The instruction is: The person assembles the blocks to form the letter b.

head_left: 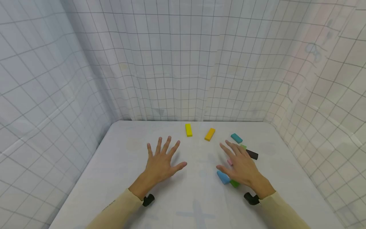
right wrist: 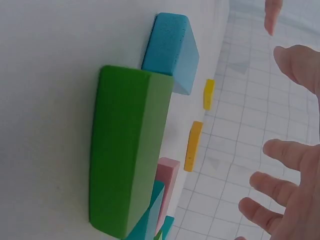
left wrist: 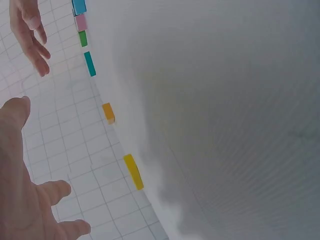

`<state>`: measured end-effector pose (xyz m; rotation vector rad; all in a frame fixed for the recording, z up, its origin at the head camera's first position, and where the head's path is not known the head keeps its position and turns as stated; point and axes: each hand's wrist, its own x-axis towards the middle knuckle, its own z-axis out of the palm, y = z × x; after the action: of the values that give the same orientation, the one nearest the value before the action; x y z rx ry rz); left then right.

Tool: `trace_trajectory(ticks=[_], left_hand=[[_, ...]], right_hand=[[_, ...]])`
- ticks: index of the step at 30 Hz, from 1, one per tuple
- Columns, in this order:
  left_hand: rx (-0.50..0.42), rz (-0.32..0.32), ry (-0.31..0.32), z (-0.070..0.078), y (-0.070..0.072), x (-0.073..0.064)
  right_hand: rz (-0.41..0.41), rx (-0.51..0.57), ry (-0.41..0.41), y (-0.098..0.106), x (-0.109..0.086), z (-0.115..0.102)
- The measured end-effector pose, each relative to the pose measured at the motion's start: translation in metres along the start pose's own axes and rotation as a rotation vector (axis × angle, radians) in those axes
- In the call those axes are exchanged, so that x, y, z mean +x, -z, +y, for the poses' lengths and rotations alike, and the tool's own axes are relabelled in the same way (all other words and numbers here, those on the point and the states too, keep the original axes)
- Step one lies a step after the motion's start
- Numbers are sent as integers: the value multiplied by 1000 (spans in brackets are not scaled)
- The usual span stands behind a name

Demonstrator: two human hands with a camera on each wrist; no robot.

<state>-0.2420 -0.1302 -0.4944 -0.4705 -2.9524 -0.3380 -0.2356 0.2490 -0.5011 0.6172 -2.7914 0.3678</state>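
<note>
My left hand (head_left: 160, 166) hovers over the white tabletop with fingers spread, holding nothing. The right hand (head_left: 242, 167), also spread and holding nothing, is above a group of blocks on the right. Beneath and beside it lie a light blue block (head_left: 223, 177), a green block (right wrist: 125, 150), a pink block (head_left: 230, 162), a light green block (head_left: 243, 146) and a dark block (head_left: 252, 154), some partly covered by the hand. Farther back sit a teal block (head_left: 236, 138), an orange block (head_left: 210, 134) and a yellow block (head_left: 188, 130). Another teal piece (right wrist: 148, 215) shows beside the green block in the right wrist view.
White cloth walls (head_left: 183, 70) with a dark grid enclose the table (head_left: 120, 146) at the back and both sides. A pale blue tape cross (head_left: 196, 213) marks the near part of the table. Black wrist devices (head_left: 148, 200) hang under both wrists.
</note>
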Motion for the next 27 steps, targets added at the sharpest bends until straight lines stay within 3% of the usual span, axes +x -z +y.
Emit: trace_trajectory(ticks=[17, 27], left_hand=[[-36, -14, -71, 12, -8, -3], [-64, -36, -104, 20, -9, -4]], right_hand=[[-34, 83, 134, 0, -16, 18], [-179, 185, 226, 1, -20, 25]])
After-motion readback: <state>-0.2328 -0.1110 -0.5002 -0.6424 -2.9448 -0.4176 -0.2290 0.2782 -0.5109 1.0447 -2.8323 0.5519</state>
